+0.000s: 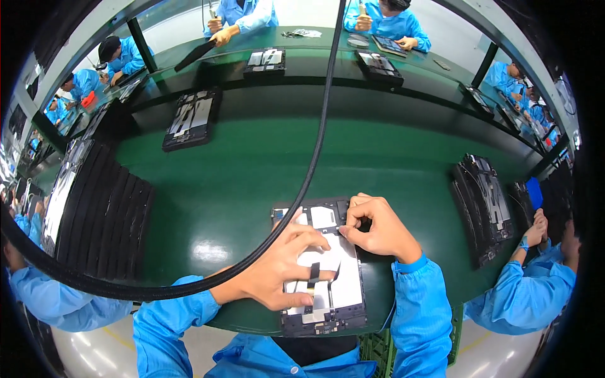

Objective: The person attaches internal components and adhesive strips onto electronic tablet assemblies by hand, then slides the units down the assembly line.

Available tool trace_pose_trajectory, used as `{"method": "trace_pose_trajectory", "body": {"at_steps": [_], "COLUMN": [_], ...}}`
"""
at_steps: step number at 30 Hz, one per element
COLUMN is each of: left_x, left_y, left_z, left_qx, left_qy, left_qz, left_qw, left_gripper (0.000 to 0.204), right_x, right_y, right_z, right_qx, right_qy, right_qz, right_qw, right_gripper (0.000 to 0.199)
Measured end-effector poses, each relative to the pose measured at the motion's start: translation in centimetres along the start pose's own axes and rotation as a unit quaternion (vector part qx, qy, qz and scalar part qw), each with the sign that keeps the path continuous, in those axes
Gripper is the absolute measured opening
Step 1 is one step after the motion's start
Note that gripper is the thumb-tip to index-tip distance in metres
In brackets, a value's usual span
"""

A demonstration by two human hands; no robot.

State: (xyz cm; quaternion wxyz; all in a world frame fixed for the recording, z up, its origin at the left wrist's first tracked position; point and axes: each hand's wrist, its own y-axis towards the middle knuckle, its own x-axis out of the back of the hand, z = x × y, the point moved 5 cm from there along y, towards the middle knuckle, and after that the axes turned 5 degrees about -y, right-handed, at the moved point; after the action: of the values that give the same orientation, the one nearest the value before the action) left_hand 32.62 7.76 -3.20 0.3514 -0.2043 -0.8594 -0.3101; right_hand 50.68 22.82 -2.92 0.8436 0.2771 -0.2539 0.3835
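An opened tablet (353,283) lies on the green table close in front of me. Silver panels, dark tapes and small boards show inside its black frame. Across its left half rests my left hand (277,261), fingers spread and stretched over the silver panels, touching them. A dark strip (336,271) stands up slightly near its index fingertip. At the tablet's upper right edge, my right hand (378,227) is closed in a pinch. Something small and pale may be between thumb and finger, too small to name.
A black cable (320,138) hangs across the view, passing over my left wrist. Stacked tablets (107,214) in black trays stand at left, with another stack (485,208) at right. One tablet (191,120) lies farther back. Co-workers in blue sit around; a co-worker's hand (537,228) is at right.
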Motion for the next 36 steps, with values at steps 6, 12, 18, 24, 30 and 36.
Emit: {"method": "trace_pose_trajectory", "body": {"at_steps": [6,12,18,24,30,36], "left_x": [-1.0,-2.4,-3.4,-3.4,-3.2,-3.4], "left_y": [1.4,2.6,3.8,3.9,3.8,4.1], "left_z": [-1.2,-1.8,-2.1,-2.0,-2.1,-1.7], "left_qx": [0.067,0.051,0.056,0.073,0.073,0.074], "left_qy": [-0.067,0.086,0.192,0.174,0.172,0.142], "left_qz": [-0.039,-0.075,-0.066,-0.070,-0.098,-0.099], "left_qw": [0.995,0.992,0.978,0.980,0.977,0.982], "left_gripper": [0.056,0.040,0.037,0.038,0.039,0.042], "right_x": [0.0,0.1,0.0,0.2,0.2,0.3], "right_y": [-0.9,-1.3,-1.1,-1.3,-1.2,-1.3], "right_z": [-1.0,-2.0,-2.5,-2.6,-2.8,-3.0], "right_qx": [-0.079,-0.062,-0.060,-0.066,-0.063,-0.072], "right_qy": [0.073,0.095,0.121,0.142,0.133,0.127], "right_qz": [0.035,0.022,0.029,0.040,0.052,0.051], "right_qw": [0.994,0.993,0.990,0.987,0.988,0.988], "right_gripper": [0.028,0.033,0.031,0.032,0.033,0.033]}}
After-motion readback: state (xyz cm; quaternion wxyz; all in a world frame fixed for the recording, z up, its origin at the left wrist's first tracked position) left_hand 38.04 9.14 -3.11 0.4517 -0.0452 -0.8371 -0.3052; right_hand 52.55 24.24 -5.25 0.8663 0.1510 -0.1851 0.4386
